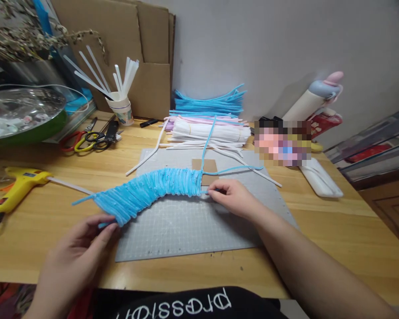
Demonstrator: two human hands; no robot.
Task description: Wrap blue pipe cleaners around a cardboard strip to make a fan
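Note:
A curved blue piece of pipe cleaners point(153, 188), packed in close rows, lies across the grey cutting mat point(193, 230). My left hand point(83, 248) pinches a blue pipe cleaner end at its lower left corner. At the right end, my right hand point(232, 197) pinches a short pipe cleaner end with thumb and finger. Two long blue pipe cleaner ends point(209, 141) stick out from the upper right corner, one upward and one to the right. Just beyond that end lies a small brown cardboard piece point(204, 165).
Bundles of white pipe cleaners point(209, 132) and blue pipe cleaners point(209, 104) lie at the back. On the left are a yellow glue gun point(18, 188), scissors point(86, 139), a cup of glue sticks point(120, 108) and a green bowl point(26, 133). A white case point(322, 179) lies right.

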